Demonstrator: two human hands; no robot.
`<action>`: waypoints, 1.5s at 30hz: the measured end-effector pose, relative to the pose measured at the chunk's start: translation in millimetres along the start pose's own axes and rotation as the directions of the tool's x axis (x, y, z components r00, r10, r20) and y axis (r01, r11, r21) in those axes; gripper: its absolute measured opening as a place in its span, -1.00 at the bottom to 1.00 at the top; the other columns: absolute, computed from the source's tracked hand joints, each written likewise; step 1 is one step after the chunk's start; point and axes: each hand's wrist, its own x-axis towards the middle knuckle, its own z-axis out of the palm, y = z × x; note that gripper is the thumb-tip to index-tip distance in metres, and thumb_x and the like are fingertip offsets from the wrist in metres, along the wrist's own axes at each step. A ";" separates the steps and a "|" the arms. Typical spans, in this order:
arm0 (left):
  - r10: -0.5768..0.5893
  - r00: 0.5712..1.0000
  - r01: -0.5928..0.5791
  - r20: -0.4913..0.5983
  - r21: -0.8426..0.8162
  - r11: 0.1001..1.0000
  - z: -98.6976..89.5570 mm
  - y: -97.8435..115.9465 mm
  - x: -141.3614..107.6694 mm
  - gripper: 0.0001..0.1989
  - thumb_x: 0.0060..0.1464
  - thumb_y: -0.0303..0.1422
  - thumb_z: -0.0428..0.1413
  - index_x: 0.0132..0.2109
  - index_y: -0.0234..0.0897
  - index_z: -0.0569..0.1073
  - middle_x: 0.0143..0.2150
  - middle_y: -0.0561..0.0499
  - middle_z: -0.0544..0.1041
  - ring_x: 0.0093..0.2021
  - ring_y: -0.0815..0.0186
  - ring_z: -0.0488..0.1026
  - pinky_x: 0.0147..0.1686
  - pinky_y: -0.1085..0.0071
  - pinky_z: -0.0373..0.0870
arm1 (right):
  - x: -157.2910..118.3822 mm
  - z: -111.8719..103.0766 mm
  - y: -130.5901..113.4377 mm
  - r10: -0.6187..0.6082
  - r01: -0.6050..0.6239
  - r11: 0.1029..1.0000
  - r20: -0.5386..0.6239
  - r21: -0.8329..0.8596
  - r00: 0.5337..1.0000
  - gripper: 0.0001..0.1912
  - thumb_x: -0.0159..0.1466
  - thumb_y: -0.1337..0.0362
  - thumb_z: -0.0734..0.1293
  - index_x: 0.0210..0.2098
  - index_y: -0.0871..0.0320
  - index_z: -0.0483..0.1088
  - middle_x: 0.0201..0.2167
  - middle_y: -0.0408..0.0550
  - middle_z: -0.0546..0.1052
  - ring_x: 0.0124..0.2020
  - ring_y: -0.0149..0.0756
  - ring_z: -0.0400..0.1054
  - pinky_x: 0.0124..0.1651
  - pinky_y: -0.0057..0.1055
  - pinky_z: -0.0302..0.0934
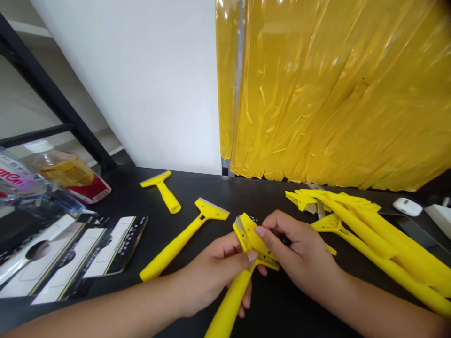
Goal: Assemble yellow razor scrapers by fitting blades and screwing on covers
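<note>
My left hand (pixel 220 265) is wrapped round the neck of a yellow scraper (pixel 230 300), its thumb on the front below the head. A separate yellow plate (pixel 256 237) lies at an angle over the scraper's head, beside a greyish blade (pixel 239 224). With thumb and fingers closed, my right hand (pixel 299 246) pinches at the plate's right side; a small dark thing shows partly between its fingers. To the left lie a long-handled yellow scraper (pixel 176 241) and a short-handled one (pixel 167 192), each with a metal edge.
Several yellow scrapers and parts (pixel 373 234) are piled at the right, near a white case (pixel 408 206). Black-and-white cards (pixel 109 249) and bottles (pixel 73 173) stand or lie at the left. Yellow plastic film (pixel 331 94) hangs behind the black table (pixel 123 298).
</note>
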 end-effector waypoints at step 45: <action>0.090 0.948 -0.071 -0.306 0.072 0.995 -8.2 10.1 1.4 -0.57 0.40 -0.11 -0.15 -0.21 -0.31 0.46 -0.67 0.06 0.37 -0.69 0.37 0.25 -0.63 0.50 0.20 | -15.5 6.3 6.6 0.116 0.053 0.807 0.246 -0.588 0.962 -0.89 0.32 0.25 0.32 -0.19 0.14 0.42 -0.21 0.04 0.51 -0.22 -0.03 0.44 -0.17 -0.14 0.20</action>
